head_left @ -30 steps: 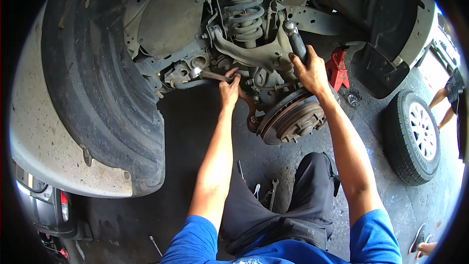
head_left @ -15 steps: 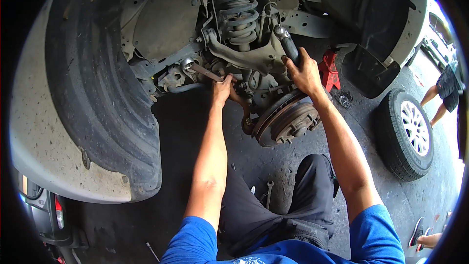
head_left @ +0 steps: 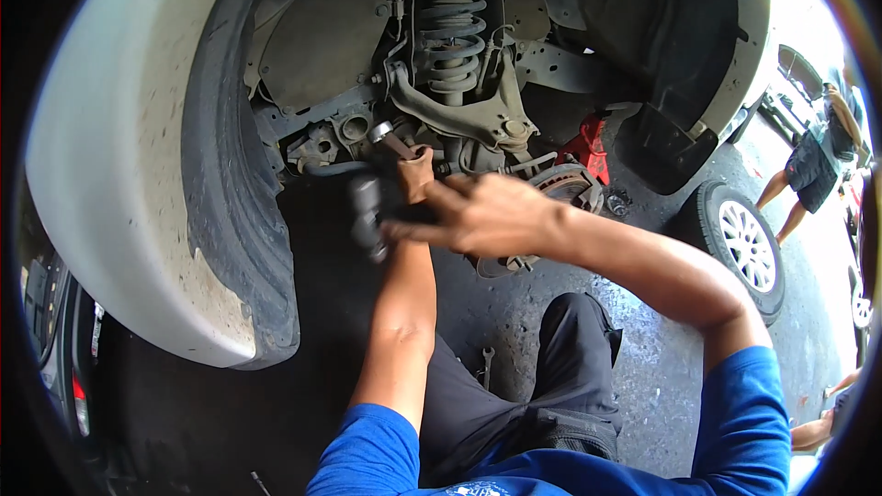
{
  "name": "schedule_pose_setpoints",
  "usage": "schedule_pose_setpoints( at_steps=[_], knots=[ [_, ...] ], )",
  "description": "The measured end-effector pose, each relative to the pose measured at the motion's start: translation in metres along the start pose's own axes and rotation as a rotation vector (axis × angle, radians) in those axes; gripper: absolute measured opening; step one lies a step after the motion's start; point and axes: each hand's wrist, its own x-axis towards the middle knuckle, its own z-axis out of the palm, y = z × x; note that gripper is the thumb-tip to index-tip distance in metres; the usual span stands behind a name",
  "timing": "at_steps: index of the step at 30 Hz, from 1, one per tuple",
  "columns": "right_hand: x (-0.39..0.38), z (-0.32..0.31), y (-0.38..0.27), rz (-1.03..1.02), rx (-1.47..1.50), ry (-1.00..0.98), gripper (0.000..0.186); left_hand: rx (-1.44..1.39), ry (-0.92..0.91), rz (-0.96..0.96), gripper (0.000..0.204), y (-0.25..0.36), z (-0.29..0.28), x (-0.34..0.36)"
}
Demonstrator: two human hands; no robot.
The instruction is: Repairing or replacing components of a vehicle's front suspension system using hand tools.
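Observation:
My left hand (head_left: 413, 170) is closed on a flat brown tool with a silver head (head_left: 384, 133), held among the suspension parts below the coil spring (head_left: 452, 32) and lower left of the control arm (head_left: 441, 101). My right hand (head_left: 469, 216), smeared by motion, crosses over my left forearm with a dark cylindrical tool (head_left: 366, 211) in its fingers; that tool's exact shape is blurred. Behind my right hand, the brake disc (head_left: 565, 186) is partly hidden.
Wheel-well liner (head_left: 220, 129) and pale body panels frame the work. A red jack stand (head_left: 588, 152) is at right, beside a loose wheel (head_left: 740, 243). A wrench (head_left: 487, 367) lies between my legs. Another person (head_left: 813, 161) is at far right.
My right hand has swung left and down with the dark tool, from beside the control arm to across my left forearm. My left hand keeps its tool. The view has shifted slightly.

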Motion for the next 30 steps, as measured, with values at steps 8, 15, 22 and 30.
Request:
schedule_pose_setpoints(
  at_steps=[8, 15, 22, 30],
  knots=[
    [0.093, 0.005, -0.028, -0.351, -0.123, -0.024, 0.053, -0.303, 0.002, 0.290, 0.020, 0.010, -0.056, 0.013],
    [0.094, 0.016, -0.022, 0.191, -0.271, -0.322, 0.041, -0.843, 0.430, 0.336, 0.019, 0.060, -0.060, -0.061],
    [0.090, 0.023, -0.026, -0.165, -0.070, -0.039, 0.042, -0.090, -0.100, 0.136, 0.022, -0.005, -0.024, 0.016],
    [0.101, -0.003, -0.055, -0.036, -0.143, -0.175, 0.049, -0.001, 0.071, 0.268, 0.021, -0.032, -0.009, 0.024]
  ],
)
